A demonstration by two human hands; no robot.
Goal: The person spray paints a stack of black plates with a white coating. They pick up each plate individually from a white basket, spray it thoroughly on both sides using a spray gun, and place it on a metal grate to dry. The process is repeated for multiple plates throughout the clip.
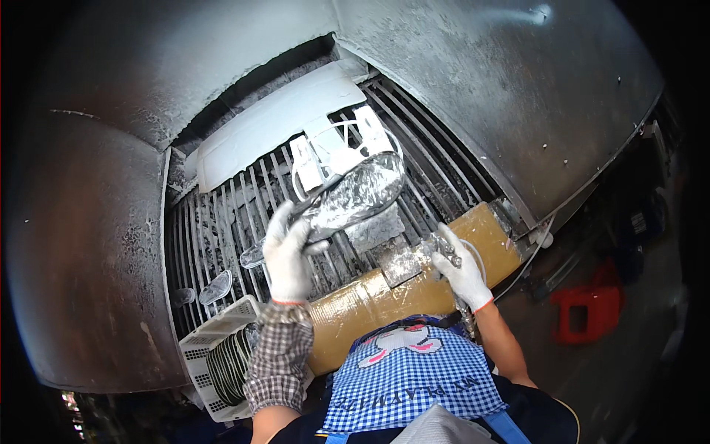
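Silvery shoe mould [353, 196] clasped in left hand [287, 255], angling up-right beyond its fingers.

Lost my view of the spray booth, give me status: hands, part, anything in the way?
Left hand grips silver shoe sole over the grate. Right hand holds spray gun. White basket lower left, clear of both.

White gloves [287, 255], silver sole mould [355, 196], blue-checked apron [410, 377], red stool [592, 311].
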